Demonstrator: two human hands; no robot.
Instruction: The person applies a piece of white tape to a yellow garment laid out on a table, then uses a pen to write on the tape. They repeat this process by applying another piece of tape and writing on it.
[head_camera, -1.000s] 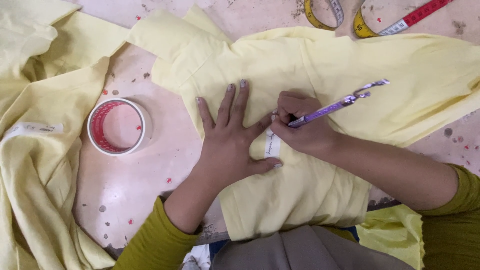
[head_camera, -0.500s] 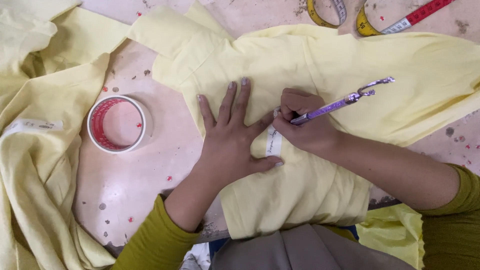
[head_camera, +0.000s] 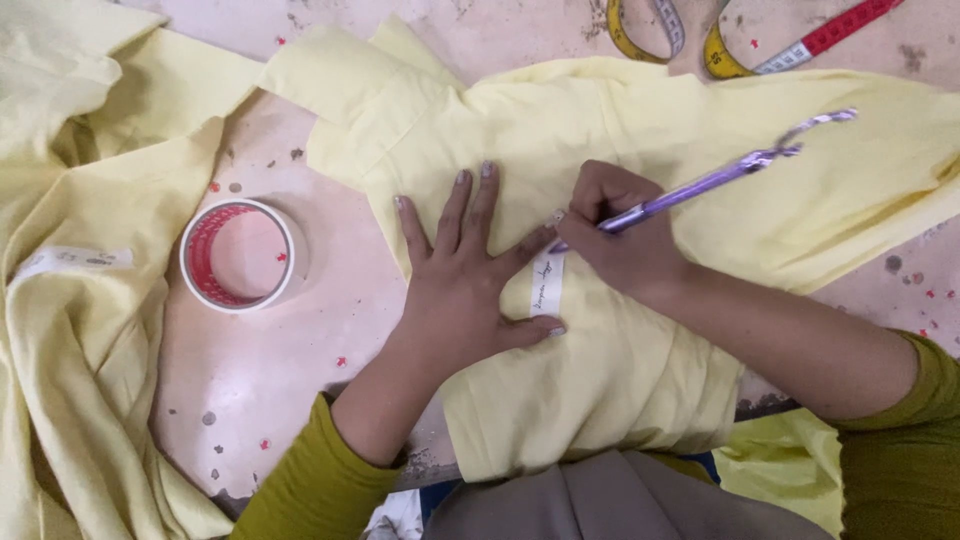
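Yellow fabric (head_camera: 620, 370) lies under the flat, open left hand (head_camera: 462, 290). The right hand (head_camera: 620, 235) grips a purple pen (head_camera: 700, 185) over a white label (head_camera: 547, 283).

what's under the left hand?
The left hand lies flat on pale yellow fabric, beside a small white label on which the right hand writes with a purple pen. Anything beneath the palm is hidden.

Bright even overhead light, soft shadows (faint under hands), sharp focus
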